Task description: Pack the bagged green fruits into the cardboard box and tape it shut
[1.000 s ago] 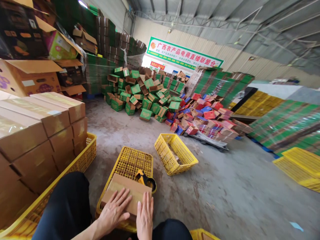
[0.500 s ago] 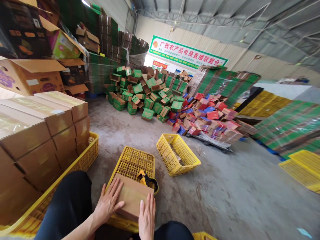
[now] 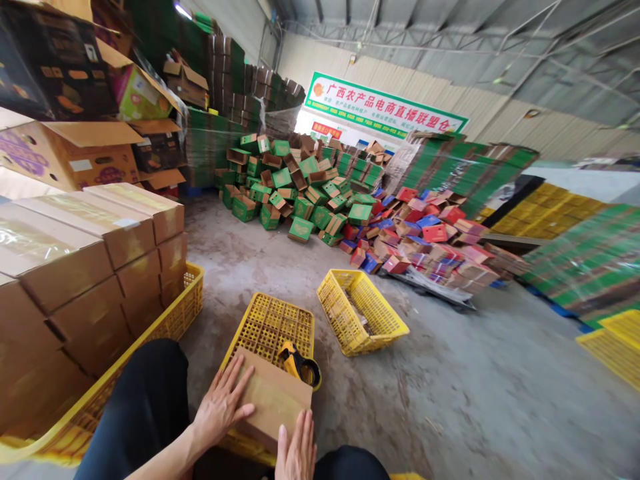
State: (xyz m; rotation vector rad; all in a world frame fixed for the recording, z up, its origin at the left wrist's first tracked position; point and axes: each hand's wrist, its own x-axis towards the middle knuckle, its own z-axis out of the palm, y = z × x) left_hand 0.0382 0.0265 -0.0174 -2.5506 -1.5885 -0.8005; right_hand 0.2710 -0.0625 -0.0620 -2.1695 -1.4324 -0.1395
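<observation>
A small brown cardboard box (image 3: 275, 393) with a strip of clear tape along its top lies on an upturned yellow plastic crate (image 3: 273, 327) between my knees. My left hand (image 3: 220, 403) rests on the box's left side, fingers stretched out and thumb on the top. At the near right end, my right hand (image 3: 297, 447) lies against the box with its fingers straight and side by side. Just beyond the box, a yellow and black tape dispenser (image 3: 299, 365) sits on the crate.
Taped cardboard boxes (image 3: 75, 267) are stacked in a large yellow crate (image 3: 170, 320) at my left. Another yellow crate (image 3: 363, 313) stands ahead to the right. Heaps of green cartons (image 3: 300, 207) and red and blue cartons (image 3: 425, 233) spread across the floor further off.
My right hand has slid slightly toward me along the box's right end. My left hand stays nearly in place on the box. The view has turned a little to the left.
</observation>
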